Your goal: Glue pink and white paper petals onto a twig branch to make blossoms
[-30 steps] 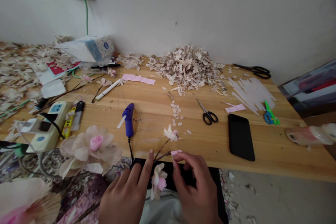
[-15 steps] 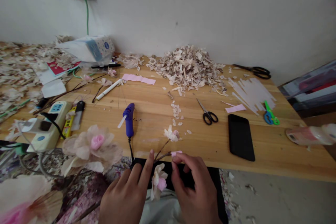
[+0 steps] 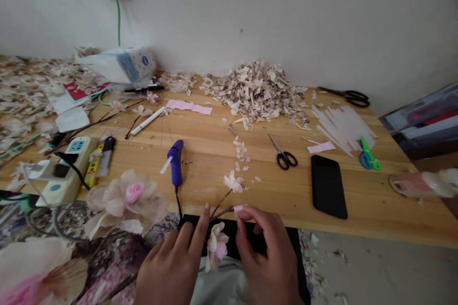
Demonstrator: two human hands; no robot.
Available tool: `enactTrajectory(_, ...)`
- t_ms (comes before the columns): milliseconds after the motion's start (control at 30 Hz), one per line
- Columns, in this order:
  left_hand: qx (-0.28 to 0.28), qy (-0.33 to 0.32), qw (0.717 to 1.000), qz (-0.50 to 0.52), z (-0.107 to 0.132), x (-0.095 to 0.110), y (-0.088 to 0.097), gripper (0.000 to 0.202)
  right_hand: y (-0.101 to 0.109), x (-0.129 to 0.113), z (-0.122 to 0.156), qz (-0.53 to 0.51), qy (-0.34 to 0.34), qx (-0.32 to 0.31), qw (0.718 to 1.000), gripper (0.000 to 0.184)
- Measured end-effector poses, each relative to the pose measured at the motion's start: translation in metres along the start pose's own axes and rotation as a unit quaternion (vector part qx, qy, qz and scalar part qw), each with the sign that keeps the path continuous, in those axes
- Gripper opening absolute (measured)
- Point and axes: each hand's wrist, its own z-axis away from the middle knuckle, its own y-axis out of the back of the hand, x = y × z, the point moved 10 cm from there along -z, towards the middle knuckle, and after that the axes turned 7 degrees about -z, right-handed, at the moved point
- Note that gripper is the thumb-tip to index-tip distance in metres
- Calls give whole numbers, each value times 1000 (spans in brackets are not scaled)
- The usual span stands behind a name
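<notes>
Pink paper scrap: sitting at tip of thin brown twig, near edge of light wooden surface, right hand pinching it. Left hand lying alongside twig, grip hidden, cannot tell. Step probably calling for even pinch, steady twig, pale pink-centred flower uncrushed.

A forked brown twig bears pale blossom, pink paper at another tip.

Lane was left betw. glue gun & loose petals; left of L hand was blocked by lg. flower, fwd-right of R hand by phone.
</notes>
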Motion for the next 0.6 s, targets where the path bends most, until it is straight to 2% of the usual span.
enactTrajectory(600,-11,0,1000,-4,0,1,0,85,2,-2,0,18,5,4,1000,25)
